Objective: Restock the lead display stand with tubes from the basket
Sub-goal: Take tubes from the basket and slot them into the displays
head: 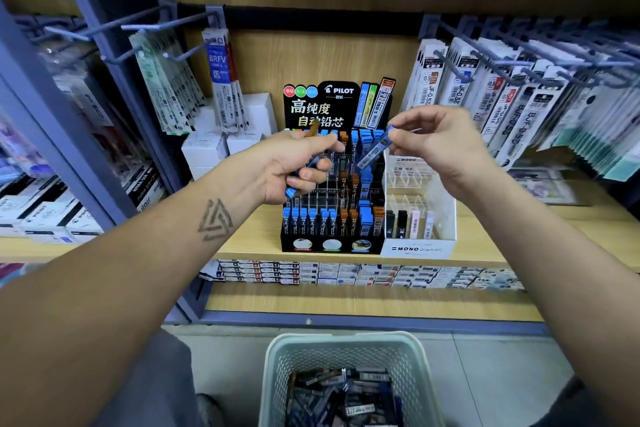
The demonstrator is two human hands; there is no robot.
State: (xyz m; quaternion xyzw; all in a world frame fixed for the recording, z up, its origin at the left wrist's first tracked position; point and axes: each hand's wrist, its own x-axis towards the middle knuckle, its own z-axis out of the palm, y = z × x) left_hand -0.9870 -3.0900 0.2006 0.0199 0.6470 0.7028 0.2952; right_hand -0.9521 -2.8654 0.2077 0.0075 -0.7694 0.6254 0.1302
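Pinching blue-capped tube point(374, 148) in my right hand point(437, 146) over lead display stand point(334, 191); left hand point(291, 166) grips several tubes point(300, 180). Stand on wooden shelf point(512, 236), basket point(346, 381) on floor below, hanging refill packs point(540, 104) around.

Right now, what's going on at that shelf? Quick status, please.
Left hand grips several lead tubes. Right hand pinches one blue-capped lead tube above the black tiered Pilot display stand. Pale green plastic basket below holds more. Nothing blocking.
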